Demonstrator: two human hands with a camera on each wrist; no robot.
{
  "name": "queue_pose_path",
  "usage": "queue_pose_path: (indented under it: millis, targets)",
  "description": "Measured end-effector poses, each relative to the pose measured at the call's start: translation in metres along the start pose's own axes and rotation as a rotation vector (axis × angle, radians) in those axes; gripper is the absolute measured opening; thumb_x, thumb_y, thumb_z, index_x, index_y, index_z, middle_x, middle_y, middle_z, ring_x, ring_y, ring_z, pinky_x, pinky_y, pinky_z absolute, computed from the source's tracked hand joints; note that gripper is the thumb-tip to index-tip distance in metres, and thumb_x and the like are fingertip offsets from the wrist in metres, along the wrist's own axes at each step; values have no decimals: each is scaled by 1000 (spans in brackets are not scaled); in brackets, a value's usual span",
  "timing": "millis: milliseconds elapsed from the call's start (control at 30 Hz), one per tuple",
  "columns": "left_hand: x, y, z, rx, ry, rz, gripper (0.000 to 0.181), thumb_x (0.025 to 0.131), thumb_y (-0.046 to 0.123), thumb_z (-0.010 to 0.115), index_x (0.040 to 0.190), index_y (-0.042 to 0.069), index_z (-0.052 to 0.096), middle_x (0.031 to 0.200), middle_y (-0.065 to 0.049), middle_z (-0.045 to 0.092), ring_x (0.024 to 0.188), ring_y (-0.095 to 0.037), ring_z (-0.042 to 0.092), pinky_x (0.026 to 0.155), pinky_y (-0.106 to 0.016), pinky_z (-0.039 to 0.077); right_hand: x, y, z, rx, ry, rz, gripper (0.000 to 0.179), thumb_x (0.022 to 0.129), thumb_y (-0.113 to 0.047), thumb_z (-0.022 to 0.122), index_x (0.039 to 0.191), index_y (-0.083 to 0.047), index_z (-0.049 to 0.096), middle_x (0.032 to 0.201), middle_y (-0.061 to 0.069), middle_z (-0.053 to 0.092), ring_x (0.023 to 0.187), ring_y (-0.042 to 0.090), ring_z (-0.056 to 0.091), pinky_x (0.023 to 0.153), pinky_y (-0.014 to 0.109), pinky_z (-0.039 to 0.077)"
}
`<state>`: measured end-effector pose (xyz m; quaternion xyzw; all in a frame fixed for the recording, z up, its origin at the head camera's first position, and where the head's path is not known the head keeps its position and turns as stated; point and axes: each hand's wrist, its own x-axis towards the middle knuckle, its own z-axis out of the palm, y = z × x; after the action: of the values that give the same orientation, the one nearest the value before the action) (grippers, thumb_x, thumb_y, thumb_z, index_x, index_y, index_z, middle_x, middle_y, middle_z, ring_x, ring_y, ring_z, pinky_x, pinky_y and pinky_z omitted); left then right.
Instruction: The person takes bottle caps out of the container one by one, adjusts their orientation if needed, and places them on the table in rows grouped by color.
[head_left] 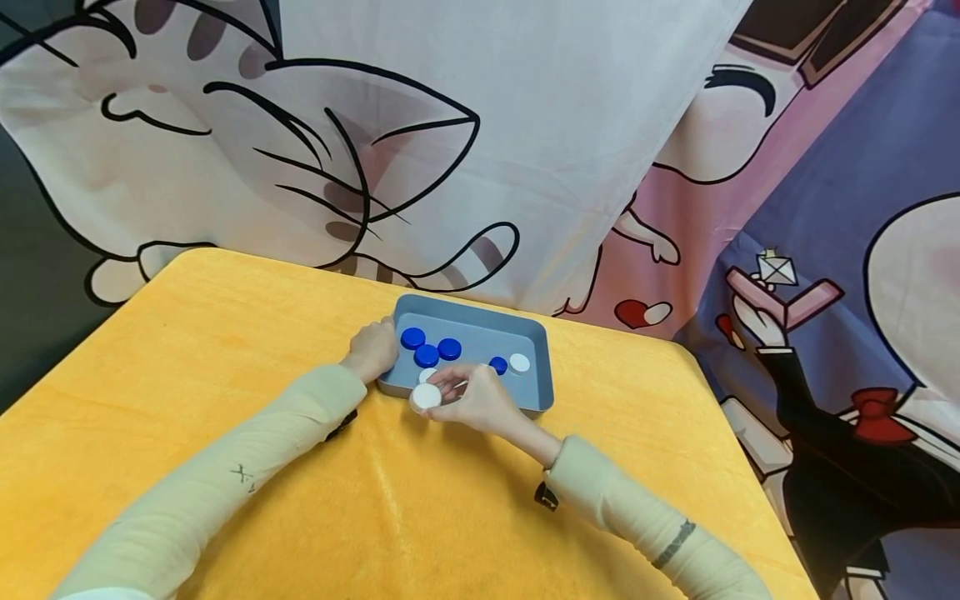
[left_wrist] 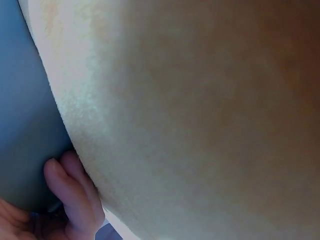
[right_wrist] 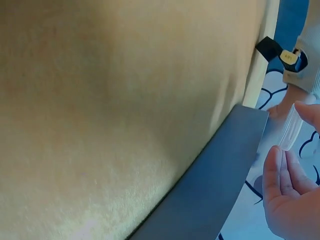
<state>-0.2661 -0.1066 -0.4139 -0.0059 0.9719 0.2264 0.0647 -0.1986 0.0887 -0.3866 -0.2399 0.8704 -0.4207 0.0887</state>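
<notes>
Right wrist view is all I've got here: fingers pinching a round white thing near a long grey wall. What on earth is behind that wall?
Observer: The head view shows the wall belongs to a shallow grey tray, and four blue caps show inside it.

Visitor: Oh, fun! I can see another sleeve beyond it, but I can't make out what that hand is up to. Where is it?

Observer: In the head view, the left hand is against the tray's left end, with its fingers at the rim.
</notes>
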Motion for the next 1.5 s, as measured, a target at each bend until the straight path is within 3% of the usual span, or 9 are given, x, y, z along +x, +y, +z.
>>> queue_pose_path:
  millis: [400,767,1200,1500]
  targets:
    - [1,0,1,1,-5,-16,35,99,9,44,127,-13,45,112,-30,62,98,-38,65,85,-49,54,-7,-3,15,-42,-27,-65,33,67,-20,86,96,-12,73,84,-2,72,78,14,66,71,24,55]
    - [1,0,2,1,3,-5,33,99,8,43,124,-13,46,111,-31,62,99,-40,65,85,-50,54,-11,-6,25,-107,-47,-106,32,67,-20,87,95,-12,73,84,-4,72,75,10,64,67,16,52]
    - [1,1,2,-5,5,-6,31,99,8,43,121,-12,48,109,-30,63,97,-38,65,84,-49,55,-10,-6,37,-127,-76,-45,33,69,-21,87,96,-10,72,83,-2,71,74,12,64,67,15,50]
    - [-1,1,1,-5,6,2,30,99,7,43,121,-13,48,108,-30,63,95,-37,66,84,-49,55,-10,-3,45,-188,-84,-73,29,70,-21,86,93,-11,73,81,-4,70,71,4,60,66,13,48]
